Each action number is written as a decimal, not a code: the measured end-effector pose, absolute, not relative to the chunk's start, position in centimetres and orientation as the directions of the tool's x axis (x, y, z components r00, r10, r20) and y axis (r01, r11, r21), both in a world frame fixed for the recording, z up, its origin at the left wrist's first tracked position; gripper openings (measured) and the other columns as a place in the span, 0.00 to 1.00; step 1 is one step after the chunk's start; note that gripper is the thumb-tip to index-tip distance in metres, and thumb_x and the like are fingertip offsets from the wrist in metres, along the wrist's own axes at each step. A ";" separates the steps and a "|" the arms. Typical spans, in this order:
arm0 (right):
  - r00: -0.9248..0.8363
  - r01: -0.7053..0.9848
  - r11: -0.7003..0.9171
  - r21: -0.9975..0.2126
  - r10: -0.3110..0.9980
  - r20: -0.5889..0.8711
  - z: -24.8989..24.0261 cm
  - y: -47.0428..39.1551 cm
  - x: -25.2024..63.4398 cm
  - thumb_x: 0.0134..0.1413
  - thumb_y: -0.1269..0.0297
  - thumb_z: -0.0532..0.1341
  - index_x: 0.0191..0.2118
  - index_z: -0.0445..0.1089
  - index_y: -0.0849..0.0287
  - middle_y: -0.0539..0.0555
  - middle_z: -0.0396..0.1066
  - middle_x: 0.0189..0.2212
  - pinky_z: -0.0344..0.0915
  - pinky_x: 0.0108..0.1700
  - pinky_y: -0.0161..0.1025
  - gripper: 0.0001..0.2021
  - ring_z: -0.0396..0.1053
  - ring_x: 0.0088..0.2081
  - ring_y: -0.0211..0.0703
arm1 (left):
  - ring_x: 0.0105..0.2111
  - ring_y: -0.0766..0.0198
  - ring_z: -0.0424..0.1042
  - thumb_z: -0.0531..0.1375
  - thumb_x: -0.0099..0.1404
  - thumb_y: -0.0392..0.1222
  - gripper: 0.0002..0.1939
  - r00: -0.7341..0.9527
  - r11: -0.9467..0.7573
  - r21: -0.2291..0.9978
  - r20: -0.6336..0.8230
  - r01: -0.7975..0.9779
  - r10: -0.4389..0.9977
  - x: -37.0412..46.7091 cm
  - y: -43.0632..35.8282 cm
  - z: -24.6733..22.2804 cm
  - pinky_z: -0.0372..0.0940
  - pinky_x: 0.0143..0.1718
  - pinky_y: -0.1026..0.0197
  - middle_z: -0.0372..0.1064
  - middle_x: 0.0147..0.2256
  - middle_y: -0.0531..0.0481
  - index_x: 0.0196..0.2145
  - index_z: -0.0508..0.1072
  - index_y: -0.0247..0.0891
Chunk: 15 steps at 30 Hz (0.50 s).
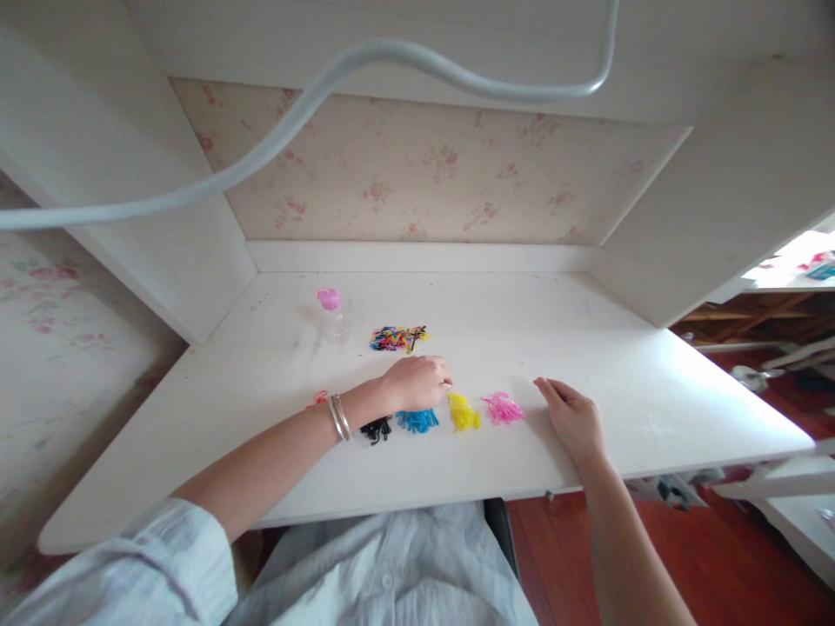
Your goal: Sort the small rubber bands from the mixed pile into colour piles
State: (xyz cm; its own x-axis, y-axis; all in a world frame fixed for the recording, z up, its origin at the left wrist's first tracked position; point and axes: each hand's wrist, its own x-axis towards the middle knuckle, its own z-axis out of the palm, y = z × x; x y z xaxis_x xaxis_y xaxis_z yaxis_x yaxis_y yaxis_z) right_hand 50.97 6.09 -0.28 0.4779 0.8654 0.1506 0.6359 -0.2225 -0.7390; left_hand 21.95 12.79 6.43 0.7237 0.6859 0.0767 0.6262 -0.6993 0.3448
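Note:
My left hand [421,381] is closed with its fingertips together, above the blue pile of small rubber bands [417,422] and just short of the yellow pile [464,412]. Whatever it pinches, if anything, is too small to make out. To the right, my right hand [575,417] has thumb and forefinger pressed together beside the pink pile [503,408]; nothing can be made out between them. A mixed-colour heap of bands [397,338] lies behind my left hand. The black pile [377,429] and a few red bands [317,398] are partly covered by my left forearm.
A small clear bottle with a pink top [330,300] stands at the back left of the white desk [652,391]. A white cable-like tube [391,52] crosses the upper view. Side panels and a back ledge [424,256] bound the desktop.

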 end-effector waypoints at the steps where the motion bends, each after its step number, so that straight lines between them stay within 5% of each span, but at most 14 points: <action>1: 0.478 0.634 -0.221 -0.741 0.865 0.152 -0.3 6.1 51.0 0.49 0.45 0.56 0.38 0.77 0.58 0.54 0.77 0.37 0.62 0.41 0.39 0.23 0.71 0.40 0.50 | 0.38 0.63 0.71 0.52 0.63 0.42 0.13 0.704 -0.687 0.352 0.100 0.636 0.703 21.2 12.8 6.8 0.64 0.40 0.63 0.73 0.38 0.51 0.35 0.77 0.44; 6: 0.464 0.628 -0.215 -0.748 0.875 0.139 -0.6 6.2 51.1 0.48 0.44 0.57 0.38 0.77 0.59 0.54 0.77 0.36 0.62 0.41 0.39 0.23 0.71 0.40 0.49 | 0.36 0.64 0.70 0.48 0.66 0.42 0.16 0.550 -0.578 0.406 0.197 0.708 0.812 14.5 11.6 8.5 0.64 0.40 0.63 0.73 0.37 0.48 0.39 0.75 0.39; 8: 0.452 0.622 -0.213 -0.754 0.883 0.124 -0.6 6.6 51.3 0.48 0.44 0.57 0.38 0.77 0.59 0.54 0.77 0.35 0.62 0.40 0.38 0.24 0.71 0.38 0.48 | 0.34 0.65 0.70 0.49 0.66 0.46 0.15 0.410 -0.468 0.523 0.230 0.713 0.882 11.2 10.2 8.4 0.64 0.38 0.63 0.73 0.36 0.49 0.37 0.74 0.39; 15: 0.271 0.765 -0.146 -0.627 0.957 0.108 2.7 8.8 47.0 0.50 0.46 0.55 0.36 0.77 0.56 0.50 0.75 0.27 0.60 0.31 0.35 0.21 0.69 0.29 0.42 | 0.39 0.61 0.72 0.55 0.61 0.54 0.17 -0.041 -0.057 0.734 0.114 0.677 0.993 1.6 4.2 4.3 0.65 0.41 0.64 0.75 0.39 0.51 0.38 0.74 0.41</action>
